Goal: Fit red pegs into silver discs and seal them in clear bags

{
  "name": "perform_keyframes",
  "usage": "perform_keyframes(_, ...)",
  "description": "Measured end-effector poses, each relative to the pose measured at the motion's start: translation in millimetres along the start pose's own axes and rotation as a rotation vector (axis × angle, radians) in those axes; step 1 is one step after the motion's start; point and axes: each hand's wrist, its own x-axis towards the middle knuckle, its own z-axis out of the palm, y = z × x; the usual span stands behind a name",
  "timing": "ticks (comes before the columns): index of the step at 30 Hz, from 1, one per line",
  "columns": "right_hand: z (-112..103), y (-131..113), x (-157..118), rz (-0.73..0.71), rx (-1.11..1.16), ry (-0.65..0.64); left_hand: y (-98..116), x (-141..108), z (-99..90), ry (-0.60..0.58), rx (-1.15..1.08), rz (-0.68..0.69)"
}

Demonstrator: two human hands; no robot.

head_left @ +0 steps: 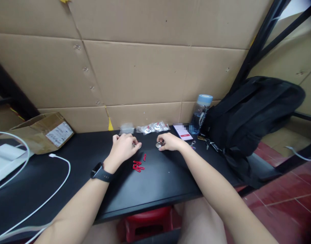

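Observation:
My left hand [124,148], with a dark watch [99,171] on its wrist, is over the black table with its fingers curled together. Something small sits at its fingertips, mostly hidden. To its right, my right hand [170,141] is closed on the edge of a round, shiny metal disc [158,145] low at the table surface. Several small red loop-shaped pieces [137,166] lie in a loose cluster below my left hand, one of them [144,157] apart from the others. Behind the hands are clear bags [153,127] holding round metal pieces with red bits.
Another clear plastic packet [127,128] lies by the cardboard wall [135,74]. At the right are a phone [182,132], a water bottle [200,115], keys [207,144] and a black backpack [254,108]. A cardboard box [40,134] and white cables [66,176] occupy the left.

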Motion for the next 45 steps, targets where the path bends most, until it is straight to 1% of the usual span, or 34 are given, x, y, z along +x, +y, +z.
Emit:
perform_keyframes(2,-1,0,-1,0.003,0.006,0.003,11,-4,0.8,-0.113,-0.064,0.070)
perform_keyframes(4,-2,0,-1,0.001,0.019,0.007,21,-9,6.1,-0.177,-0.106,0.126)
perform_keyframes(6,-3,1,-1,0.000,0.028,0.019,26,-12,13.3,-0.184,-0.119,0.147)
perform_keyframes(9,-2,2,0,0.002,-0.007,0.011,24,-14,21.2,-0.176,-0.130,0.169)
perform_keyframes(11,-1,1,0,-0.001,-0.045,0.004,20,-13,22.6,-0.184,-0.142,0.176)
perform_keyframes(13,0,0,0,0.002,-0.064,0.008,17,-11,21.0,-0.186,-0.156,0.154)
perform_keyframes(15,1,-2,0,0.015,-0.058,0.014,17,-8,17.5,-0.164,-0.168,0.113)
perform_keyframes(20,5,-3,1,0.029,-0.017,0.044,18,-3,9.0,-0.068,-0.183,0.025)
perform_keyframes(22,8,-5,3,0.002,0.010,0.096,17,-1,7.4,-0.030,-0.194,-0.016)
perform_keyframes(25,13,-8,6,-0.067,0.101,0.243,15,2,5.1,0.028,-0.232,-0.101)
perform_keyframes(26,14,-10,7,-0.086,0.161,0.296,15,3,4.0,0.048,-0.250,-0.132)
perform_keyframes(28,18,-15,10,-0.107,0.359,0.371,14,4,1.9,0.080,-0.295,-0.182)
perform_keyframes(30,21,-22,11,-0.126,0.623,0.392,12,5,0.7,0.097,-0.364,-0.203)
perform_keyframes(32,26,-31,12,-0.154,0.854,0.383,11,6,1.3,0.125,-0.466,-0.174)
perform_keyframes(35,32,-45,10,-0.201,1.017,0.397,8,7,5.4,0.210,-0.622,-0.067)
perform_keyframes(37,35,-52,9,-0.224,1.052,0.428,7,8,9.1,0.262,-0.674,-0.029)
perform_keyframes(39,37,-56,8,-0.245,1.062,0.455,6,9,12.7,0.286,-0.695,-0.029)
perform_keyframes(45,37,-60,5,-0.303,1.041,0.479,7,9,17.1,0.272,-0.745,-0.047)
